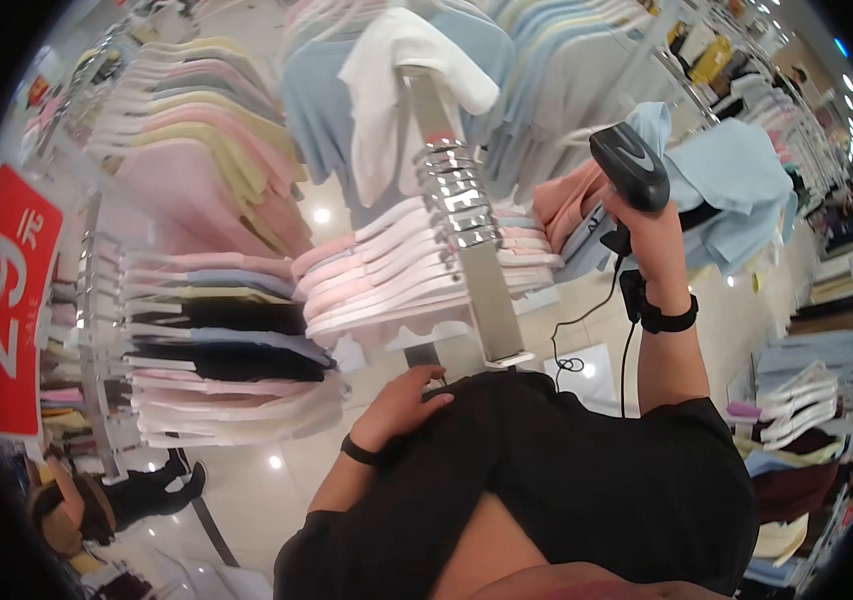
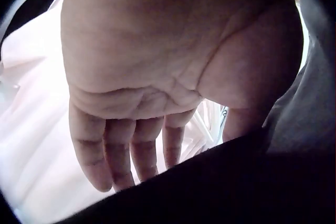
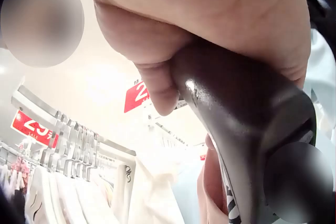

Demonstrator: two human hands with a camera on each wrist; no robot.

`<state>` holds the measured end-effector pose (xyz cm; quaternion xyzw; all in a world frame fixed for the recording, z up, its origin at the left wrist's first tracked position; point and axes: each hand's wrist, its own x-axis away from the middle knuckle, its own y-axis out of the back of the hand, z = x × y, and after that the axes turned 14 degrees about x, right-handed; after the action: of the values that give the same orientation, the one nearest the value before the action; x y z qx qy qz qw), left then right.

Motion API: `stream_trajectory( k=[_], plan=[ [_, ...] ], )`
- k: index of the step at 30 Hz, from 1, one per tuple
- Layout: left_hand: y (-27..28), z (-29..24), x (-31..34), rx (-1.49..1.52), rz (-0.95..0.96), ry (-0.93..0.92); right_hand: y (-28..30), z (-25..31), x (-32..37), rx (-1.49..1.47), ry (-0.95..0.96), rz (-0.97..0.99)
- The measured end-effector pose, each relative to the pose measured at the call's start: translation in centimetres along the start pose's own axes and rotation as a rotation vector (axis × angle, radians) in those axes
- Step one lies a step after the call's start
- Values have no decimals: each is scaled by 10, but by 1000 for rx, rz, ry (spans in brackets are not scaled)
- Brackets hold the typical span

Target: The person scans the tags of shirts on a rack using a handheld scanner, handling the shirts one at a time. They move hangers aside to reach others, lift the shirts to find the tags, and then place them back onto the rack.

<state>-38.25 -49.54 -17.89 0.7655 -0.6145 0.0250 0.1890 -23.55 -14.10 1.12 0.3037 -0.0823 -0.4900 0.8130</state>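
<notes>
My right hand (image 1: pixel 646 240) grips a black handheld scanner (image 1: pixel 630 168) among hanging clothes, beside a salmon garment (image 1: pixel 571 205) and light blue garments (image 1: pixel 736 175). In the right wrist view the fingers wrap round the dark scanner (image 3: pixel 247 103). At the front of my body, my left hand (image 1: pixel 401 405) holds nothing, its fingers loosely extended near the black clothing. The left wrist view shows that palm (image 2: pixel 173 71) with relaxed fingers beside pale pink fabric (image 2: pixel 37 129). A black cable hangs below my right hand.
A metal rack bar (image 1: pixel 486 300) with chrome hooks stands before me, a white garment (image 1: pixel 416 60) draped over its end. Folded-looking pink clothes (image 1: pixel 376 270) hang beside it. More racks stand both sides; a red sale sign (image 1: pixel 14 300) and a person (image 1: pixel 96 505) are at left.
</notes>
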Motion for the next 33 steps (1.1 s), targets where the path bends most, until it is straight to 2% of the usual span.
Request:
stream_trajectory(
  k=[3,4,8,11,15,18,21,26,29,30,33],
  plan=[
    [3,7,10,43,-55,-8,-12,10,-21,-1,69,93],
    [3,8,13,50,-83,-13,-10,18,-28,135,4,127],
    [3,0,19,148,-216,-69,-22,23,-71,240,81,169],
    [12,-24,25,201,-362,-193,-28,26,-102,104,42,120],
    [27,-26,25,229,-443,-263,-29,45,-120,-192,152,20],
    [32,-25,21,233,-460,-246,-36,63,-117,-149,178,0],
    [26,-26,21,255,-428,-201,-40,67,-123,12,117,64],
    [15,-22,25,296,-383,-169,-27,89,-139,-36,290,-144],
    [11,-16,30,277,-391,-153,-15,143,-121,83,486,-307],
    [12,-14,32,266,-399,-153,-18,146,-132,-28,639,-316],
    [12,-14,43,280,-453,-112,-33,186,-124,-62,907,-333]
  ],
)
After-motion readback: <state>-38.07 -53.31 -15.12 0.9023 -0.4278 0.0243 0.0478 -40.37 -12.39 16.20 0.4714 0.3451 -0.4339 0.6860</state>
